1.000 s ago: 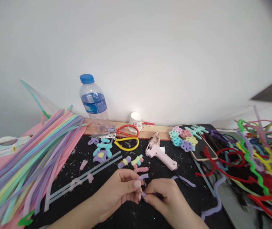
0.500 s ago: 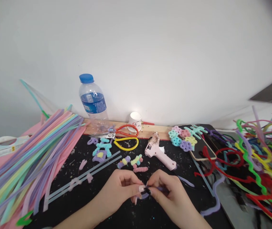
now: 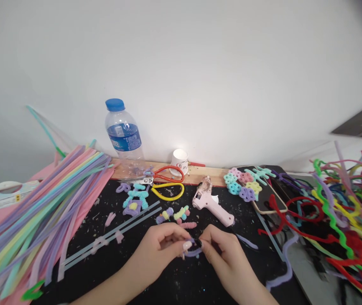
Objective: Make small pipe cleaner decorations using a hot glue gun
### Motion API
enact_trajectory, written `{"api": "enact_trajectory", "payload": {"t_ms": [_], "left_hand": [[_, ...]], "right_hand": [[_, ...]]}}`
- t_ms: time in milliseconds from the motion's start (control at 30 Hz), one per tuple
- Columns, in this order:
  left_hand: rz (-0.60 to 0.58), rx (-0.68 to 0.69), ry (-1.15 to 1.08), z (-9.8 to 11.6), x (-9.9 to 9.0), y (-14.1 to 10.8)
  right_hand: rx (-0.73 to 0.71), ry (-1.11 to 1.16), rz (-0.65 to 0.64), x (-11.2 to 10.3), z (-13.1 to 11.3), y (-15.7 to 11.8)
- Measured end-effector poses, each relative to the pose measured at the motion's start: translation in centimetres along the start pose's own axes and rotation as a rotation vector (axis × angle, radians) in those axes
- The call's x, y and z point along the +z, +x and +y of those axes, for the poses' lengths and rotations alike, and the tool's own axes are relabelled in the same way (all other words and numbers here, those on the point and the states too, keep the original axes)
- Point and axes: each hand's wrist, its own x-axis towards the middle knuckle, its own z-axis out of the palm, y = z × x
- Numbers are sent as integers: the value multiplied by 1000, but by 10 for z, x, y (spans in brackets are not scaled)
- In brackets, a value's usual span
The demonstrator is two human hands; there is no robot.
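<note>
A short purple pipe cleaner (image 3: 194, 253), bent into a loop, is pinched between my two hands low in the middle of the view. My left hand (image 3: 165, 245) grips its left side between thumb and fingers. On the other side my right hand (image 3: 221, 250) pinches it, the fingers partly hiding it. Just beyond the fingertips lie a pink coiled pipe cleaner (image 3: 188, 225) and small multicoloured fuzzy pieces (image 3: 181, 213). A pink glue gun (image 3: 213, 206) rests on its side past my right hand.
Scissors (image 3: 165, 185) with red and yellow handles lie near a paper cup (image 3: 180, 162) and a plastic bottle (image 3: 123, 133). Clear glue sticks (image 3: 114, 233) cross the black mat. Straight pipe cleaners (image 3: 50, 212) fill the left; tangled ones (image 3: 343, 212) the right. Fuzzy flowers (image 3: 243, 184) overlap a phone (image 3: 271, 197).
My fingertips have moved slightly apart, and more of the purple loop shows between them. Everything else on the table stays where it was.
</note>
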Motion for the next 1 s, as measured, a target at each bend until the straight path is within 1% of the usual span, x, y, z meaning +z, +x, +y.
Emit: {"api": "enact_trajectory", "payload": {"t_ms": [67, 167, 233, 300, 400, 533, 600, 700, 800, 1000], "left_hand": [[8, 122, 138, 2, -2, -2], [39, 302, 361, 5, -6, -5], [40, 379, 427, 6, -8, -7], [24, 419, 447, 6, -9, -9], [15, 447, 502, 0, -11, -9], [51, 458, 589, -12, -12, -8], [80, 459, 582, -16, -12, -7], [98, 451, 509, -19, -13, -6], [76, 446, 473, -18, -13, -6], [-14, 467, 603, -14, -14, -6]], "right_hand": [[8, 1, 34, 2, 3, -1], [-2, -15, 45, 4, 5, -2], [-32, -41, 40, 5, 5, -3], [-69, -77, 42, 5, 4, -3], [-101, -108, 50, 7, 4, -4], [-115, -104, 29, 8, 4, -5], [-109, -95, 8, 8, 3, -4], [-92, -91, -7, 7, 2, -4], [-89, -94, -10, 5, 1, -4], [-75, -135, -28, 1, 1, 0]]}}
